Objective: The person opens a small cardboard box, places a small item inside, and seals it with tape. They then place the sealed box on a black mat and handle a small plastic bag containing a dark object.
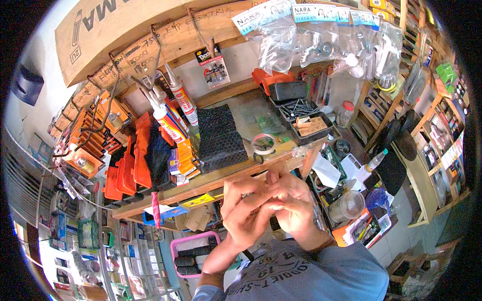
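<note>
My left hand [246,209] and my right hand [295,205] meet in front of my chest, at the front edge of the wooden counter [180,192]. Their fingertips touch or pinch together; whether something small sits between them is hidden by the fingers. Just beyond them, on the counter, lies a round clear plastic container [263,143] with dark rings at its near side. A black mesh-textured sheet [221,137] lies to its left. Behind and right are a black tray of nails or screws [299,109] and a black tray of tan blocks [311,127].
Silicone sealant tubes [169,122] and orange plastic cases [142,150] stand on the counter's left. Bagged faucets [320,45] hang above. A clear jar [346,206] and a spray-type bottle [375,161] stand at the right. A pink basket [174,250] is below.
</note>
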The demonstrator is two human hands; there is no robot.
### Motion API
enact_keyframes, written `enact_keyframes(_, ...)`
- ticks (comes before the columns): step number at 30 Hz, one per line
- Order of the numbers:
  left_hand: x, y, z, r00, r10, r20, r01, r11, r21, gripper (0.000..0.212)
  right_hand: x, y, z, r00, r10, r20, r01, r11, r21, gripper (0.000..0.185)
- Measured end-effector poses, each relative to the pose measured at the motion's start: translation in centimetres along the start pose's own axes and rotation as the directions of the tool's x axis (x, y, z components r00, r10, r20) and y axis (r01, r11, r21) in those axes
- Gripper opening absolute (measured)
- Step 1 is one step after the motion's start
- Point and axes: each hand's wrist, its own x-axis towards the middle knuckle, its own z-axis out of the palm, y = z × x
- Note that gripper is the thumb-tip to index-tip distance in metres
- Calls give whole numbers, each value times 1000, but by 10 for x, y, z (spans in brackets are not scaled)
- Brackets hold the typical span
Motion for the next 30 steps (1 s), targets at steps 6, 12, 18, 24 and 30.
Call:
enact_keyframes(6, -3, -8, -14, 990, 46, -132, -44, 999, 18, 30, -8, -16, 4, 987, -77, 142, 152, 744, -651, 75)
enact_keyframes(12, -8, -19, -33, 967, 221, -124, -189, 955, 226, 36, -12, -18, 12, 974, 1, 225, 147, 755, -639, 87)
enact_keyframes(18, -6, -25, -41, 925, 372, -79, -322, 876, 360, 36, -14, -16, 10, 954, 89, 287, 66, 870, -489, 87)
enact_keyframes(24, -11, -27, -39, 922, 378, -86, -306, 846, 437, 34, -21, -6, 14, 946, 119, 302, -10, 941, -338, 85)
enact_keyframes(30, -9, -34, -35, 958, 265, -111, -214, 915, 341, 17, -22, -9, 17, 961, 172, 215, -91, 936, -341, 77)
